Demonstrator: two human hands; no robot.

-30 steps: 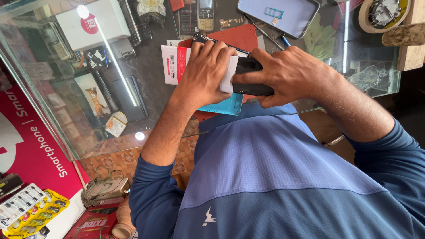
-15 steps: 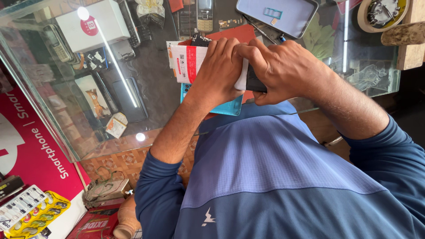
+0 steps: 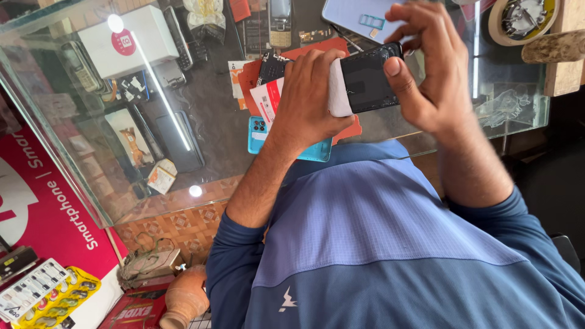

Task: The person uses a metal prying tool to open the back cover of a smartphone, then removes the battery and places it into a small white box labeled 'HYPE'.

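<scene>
We see the black phone [image 3: 372, 76] held up above the glass desk [image 3: 201, 128], gripped from both ends. Our left hand [image 3: 308, 100] is closed around its near end, pressing a white pad [image 3: 339, 88] against it; our right hand [image 3: 429, 73] clamps the far end, thumb flat on the dark face and fingers curled behind. The step in hand looks like wiping or rubbing the phone's surface with the pad. The next move likely calls for a steady right grip while the left slides the pad along the face with even pressure. Just under the left wrist lies a teal phone [image 3: 286, 143] on red card [image 3: 341, 131], with a white box [image 3: 125, 42] well apart.
</scene>
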